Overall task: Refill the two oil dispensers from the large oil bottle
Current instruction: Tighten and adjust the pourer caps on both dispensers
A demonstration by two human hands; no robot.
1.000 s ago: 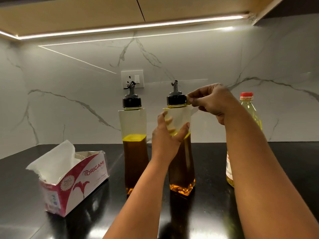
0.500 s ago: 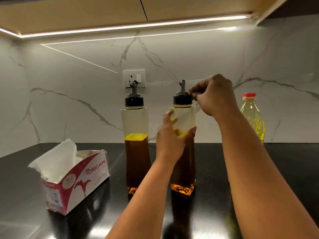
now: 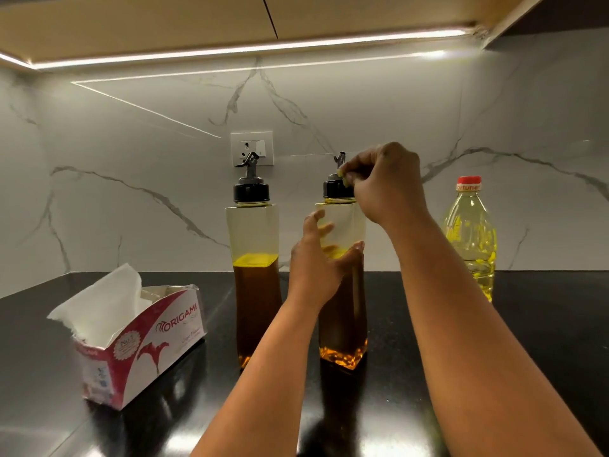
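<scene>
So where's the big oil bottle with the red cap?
The big oil bottle stands on the black counter at the right of the head view, against the marble wall, just beyond the person's right arm.

Left hand [image 3: 318, 268] raised, fingers and thumb curled in a grip; right hand [image 3: 384, 183] higher, fingertips pinched, both forearms extended forward.

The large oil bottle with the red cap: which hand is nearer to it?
Right. The right hand grips the cap of the nearer dispenser, beside the large oil bottle but apart from it. The left hand holds that dispenser's body, farther away.
</scene>
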